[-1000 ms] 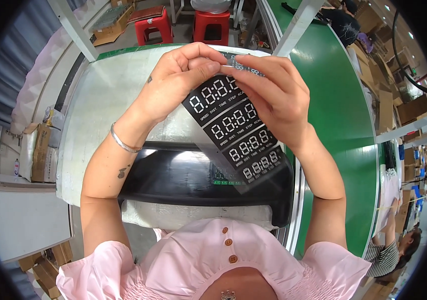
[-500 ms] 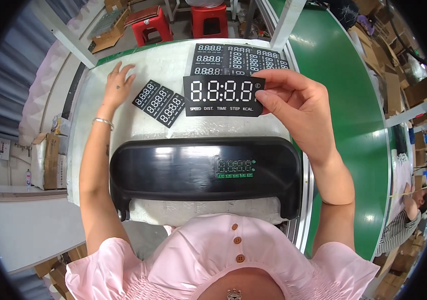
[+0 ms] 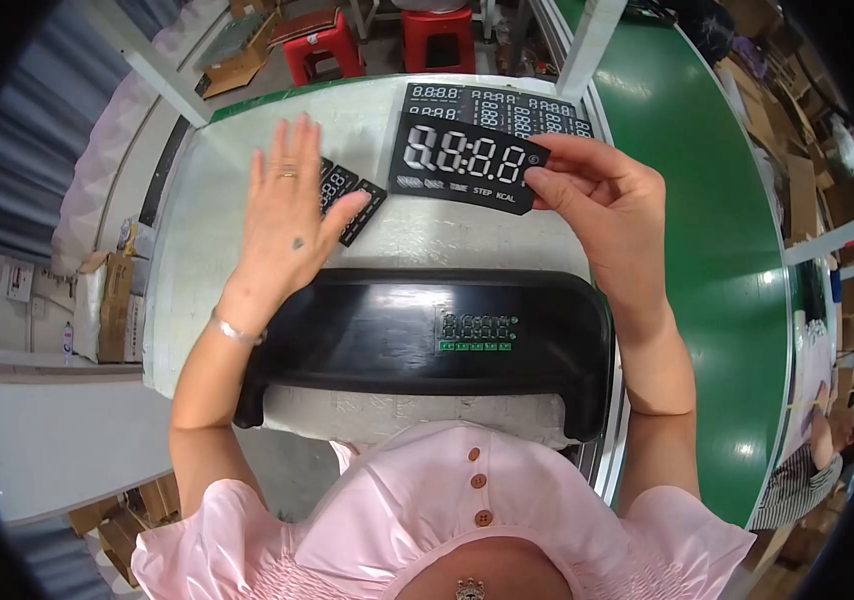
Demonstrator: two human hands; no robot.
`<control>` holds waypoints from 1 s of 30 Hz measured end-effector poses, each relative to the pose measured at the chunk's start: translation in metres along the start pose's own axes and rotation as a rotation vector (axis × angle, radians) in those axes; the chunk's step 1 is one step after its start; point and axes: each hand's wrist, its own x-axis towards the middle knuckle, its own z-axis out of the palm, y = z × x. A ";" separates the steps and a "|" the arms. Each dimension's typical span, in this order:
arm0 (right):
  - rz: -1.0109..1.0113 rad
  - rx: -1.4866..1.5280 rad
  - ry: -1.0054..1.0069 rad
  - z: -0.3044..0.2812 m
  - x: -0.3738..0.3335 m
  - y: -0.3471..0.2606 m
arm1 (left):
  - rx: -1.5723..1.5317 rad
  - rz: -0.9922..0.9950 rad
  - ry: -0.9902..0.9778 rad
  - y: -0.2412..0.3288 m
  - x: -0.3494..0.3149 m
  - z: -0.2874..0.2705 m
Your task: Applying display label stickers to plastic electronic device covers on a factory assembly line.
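Observation:
Between the thumb and fingers of my right hand [image 3: 602, 205] is a black display overlay sticker [image 3: 462, 165] with white digit shapes, pinched by its right end and slightly tilted. My left hand [image 3: 292, 200] is spread, palm down, with no object in it. It partly covers a few smaller-looking black overlay stickers [image 3: 365, 205] on the table; whether it touches them I cannot tell. Nearer to me lies a curved black plastic console panel [image 3: 367, 330]. Set in its window is a green-edged digit display board [image 3: 477, 328].
Sheets of similar black overlays [image 3: 517, 108] lie at the far right of the white-covered table [image 3: 197, 210]. A green conveyor surface [image 3: 717, 300] runs along the right. White posts [image 3: 587, 55] rise at the table's far corners, with red stools [image 3: 437, 42] beyond. A co-worker's striped sleeve [image 3: 797, 490] shows far right.
My left hand has swung right and nearer, over the small overlay stickers. My right hand keeps its pinch; the held overlay has shifted right and tilted, its right end lower.

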 end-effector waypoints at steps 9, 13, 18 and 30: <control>-0.075 -0.063 0.005 0.001 -0.011 -0.003 | -0.088 0.183 -0.081 0.051 0.024 -0.018; 0.019 -0.126 0.056 -0.015 -0.006 0.002 | -0.040 -0.044 0.027 0.016 0.003 -0.004; -0.012 -0.017 0.029 -0.004 -0.012 0.004 | -0.454 0.487 0.185 0.119 -0.001 -0.058; 0.012 -0.060 0.108 -0.018 -0.026 0.015 | -0.395 0.284 0.044 0.104 -0.023 -0.045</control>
